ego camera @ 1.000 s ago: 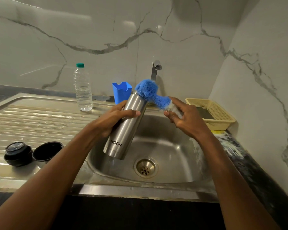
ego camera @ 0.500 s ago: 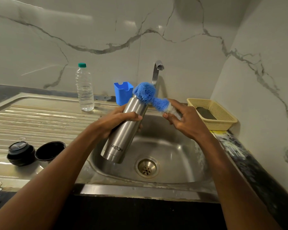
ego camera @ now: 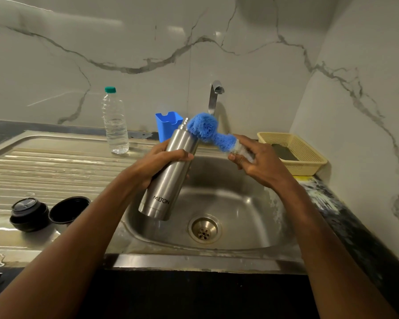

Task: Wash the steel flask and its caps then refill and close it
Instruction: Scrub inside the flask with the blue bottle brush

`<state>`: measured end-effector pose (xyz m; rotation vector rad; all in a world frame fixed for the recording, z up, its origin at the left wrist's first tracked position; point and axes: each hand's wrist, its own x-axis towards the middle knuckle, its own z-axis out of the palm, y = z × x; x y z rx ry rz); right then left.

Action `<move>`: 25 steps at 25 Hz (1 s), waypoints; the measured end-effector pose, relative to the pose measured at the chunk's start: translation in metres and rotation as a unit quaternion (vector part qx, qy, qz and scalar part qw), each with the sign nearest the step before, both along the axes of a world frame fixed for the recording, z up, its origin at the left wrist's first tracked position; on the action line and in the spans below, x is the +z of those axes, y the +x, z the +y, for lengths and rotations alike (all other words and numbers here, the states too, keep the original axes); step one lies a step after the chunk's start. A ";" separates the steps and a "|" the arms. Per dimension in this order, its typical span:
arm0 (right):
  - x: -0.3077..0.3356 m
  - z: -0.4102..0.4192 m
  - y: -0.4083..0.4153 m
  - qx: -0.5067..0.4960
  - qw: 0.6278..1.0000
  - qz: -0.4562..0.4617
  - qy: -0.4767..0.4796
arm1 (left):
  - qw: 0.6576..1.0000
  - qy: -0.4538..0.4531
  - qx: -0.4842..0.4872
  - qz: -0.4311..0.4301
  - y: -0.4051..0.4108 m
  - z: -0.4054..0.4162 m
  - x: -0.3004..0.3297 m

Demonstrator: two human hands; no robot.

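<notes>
Two bare forearms in shot, no sleeves, left hand [ego camera: 161,162] and right hand [ego camera: 260,162] without rings or watch.

White marble-patterned wall panels [ego camera: 148,42] with grey veining are meeting at a corner on the right. Overhead light is reflecting off the glossy back wall. A dark speckled surface [ego camera: 346,217] is bordering the stainless steel sink [ego camera: 240,217] and its ribbed drainboard [ego camera: 55,166].
</notes>
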<state>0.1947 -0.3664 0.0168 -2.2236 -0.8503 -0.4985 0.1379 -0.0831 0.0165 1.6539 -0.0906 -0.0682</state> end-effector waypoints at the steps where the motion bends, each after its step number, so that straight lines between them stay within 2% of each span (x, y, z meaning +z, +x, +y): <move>1: -0.001 -0.005 0.001 -0.009 1.000 0.010 0.001 | 1.000 -0.010 0.008 0.002 0.001 0.004 0.002; 8: 0.001 0.005 -0.003 0.009 1.000 -0.015 -0.004 | 1.000 0.006 -0.009 0.004 0.001 -0.004 -0.002; 11: -0.001 -0.007 -0.001 -0.011 1.000 0.007 -0.006 | 1.000 0.003 0.002 -0.006 0.003 0.002 0.001; 17: 0.000 0.010 -0.006 0.021 0.999 -0.027 -0.004 | 0.998 0.052 -0.013 -0.015 0.005 -0.007 -0.009; 21: -0.002 -0.005 -0.002 -0.003 1.000 0.005 -0.007 | 0.999 0.046 -0.008 -0.018 0.008 0.000 -0.007; 25: -0.002 0.007 -0.007 0.024 0.999 -0.021 -0.009 | 0.996 0.077 -0.040 -0.004 0.008 -0.010 -0.016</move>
